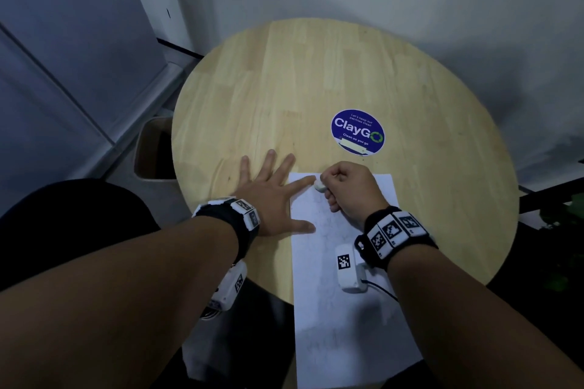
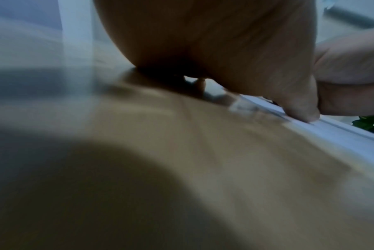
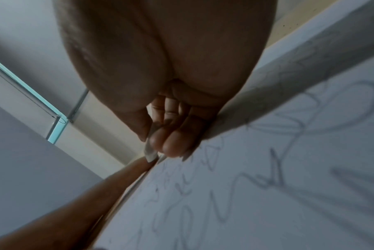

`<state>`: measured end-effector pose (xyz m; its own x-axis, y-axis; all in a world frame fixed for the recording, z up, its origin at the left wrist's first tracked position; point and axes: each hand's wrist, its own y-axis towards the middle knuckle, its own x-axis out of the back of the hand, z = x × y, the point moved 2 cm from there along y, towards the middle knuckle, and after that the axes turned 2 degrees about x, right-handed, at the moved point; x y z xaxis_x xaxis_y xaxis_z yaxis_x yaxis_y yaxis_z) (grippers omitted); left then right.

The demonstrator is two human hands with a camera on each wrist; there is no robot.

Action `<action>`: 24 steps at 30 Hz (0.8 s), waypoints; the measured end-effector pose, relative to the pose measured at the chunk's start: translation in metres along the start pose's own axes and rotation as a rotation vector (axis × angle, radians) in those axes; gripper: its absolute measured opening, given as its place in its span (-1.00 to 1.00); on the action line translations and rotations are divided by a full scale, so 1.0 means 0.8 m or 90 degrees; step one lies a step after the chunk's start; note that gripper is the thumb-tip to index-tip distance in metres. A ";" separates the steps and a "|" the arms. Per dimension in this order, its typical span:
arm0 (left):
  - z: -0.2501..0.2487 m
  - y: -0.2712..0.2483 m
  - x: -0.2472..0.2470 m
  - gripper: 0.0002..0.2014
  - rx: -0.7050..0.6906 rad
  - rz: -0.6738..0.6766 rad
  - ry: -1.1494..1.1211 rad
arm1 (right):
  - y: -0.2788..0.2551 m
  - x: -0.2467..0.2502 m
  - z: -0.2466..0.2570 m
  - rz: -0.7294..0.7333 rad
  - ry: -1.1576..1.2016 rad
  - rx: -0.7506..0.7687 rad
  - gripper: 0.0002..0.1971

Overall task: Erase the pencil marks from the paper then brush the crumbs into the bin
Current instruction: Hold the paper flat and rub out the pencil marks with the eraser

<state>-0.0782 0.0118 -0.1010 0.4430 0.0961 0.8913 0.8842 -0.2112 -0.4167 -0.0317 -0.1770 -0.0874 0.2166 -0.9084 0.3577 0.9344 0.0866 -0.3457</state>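
While the white eraser [image 1: 319,185] is pinched in the curled fingers of the right hand [image 1: 354,188] and set against the far left corner of the paper [image 1: 347,319], the erasing stage looks barely begun — the right-wrist view shows the sheet covered with grey pencil scribbles [image 3: 273,170], loops and strokes left plainly legible. The paper is laid on the round wooden table [image 1: 316,79], its near end hanging past the table edge. It is steadied by the left hand [image 1: 271,196], which is spread flat with straight fingers, the index finger and thumb pressed on the sheet's left margin and the rest on the bare wood. No eraser crumbs can be made out, though the views are probably too dim and blurred to show them. The brushing step is judged wholly undone — the bin [image 1: 153,148] stands on the floor beside the table's left edge, well apart from the paper.
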 end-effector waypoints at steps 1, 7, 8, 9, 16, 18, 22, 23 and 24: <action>-0.001 0.002 -0.001 0.13 0.005 -0.005 0.003 | 0.000 0.000 0.001 0.008 -0.004 -0.001 -0.86; 0.001 0.008 -0.001 0.23 0.018 0.028 0.006 | 0.001 -0.009 0.020 0.100 -0.115 -0.012 -0.84; 0.002 0.010 0.000 0.23 0.017 0.033 0.012 | 0.002 -0.010 0.026 0.091 -0.154 0.007 -0.85; 0.003 0.011 0.001 0.22 0.014 0.037 0.015 | 0.001 -0.011 0.032 0.071 -0.211 0.038 -0.87; 0.005 0.010 0.000 0.21 0.002 0.041 0.007 | -0.012 -0.023 0.053 0.227 -0.306 -0.017 -0.83; 0.005 0.011 -0.001 0.21 0.000 0.039 0.003 | -0.005 -0.021 0.054 0.115 -0.286 0.020 -0.86; 0.005 0.013 -0.002 0.24 0.003 0.044 0.008 | -0.014 -0.023 0.052 0.148 -0.304 -0.006 -0.89; 0.005 0.014 -0.003 0.25 0.004 0.042 0.008 | -0.018 -0.022 0.052 0.196 -0.296 -0.044 -0.91; 0.006 0.014 -0.002 0.25 0.005 0.041 0.008 | -0.019 -0.022 0.052 0.216 -0.292 -0.064 -0.91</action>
<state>-0.0686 0.0137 -0.1082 0.4969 0.0712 0.8649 0.8553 -0.2089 -0.4742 -0.0376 -0.1453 -0.0520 0.6201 -0.5648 0.5445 0.7652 0.2822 -0.5787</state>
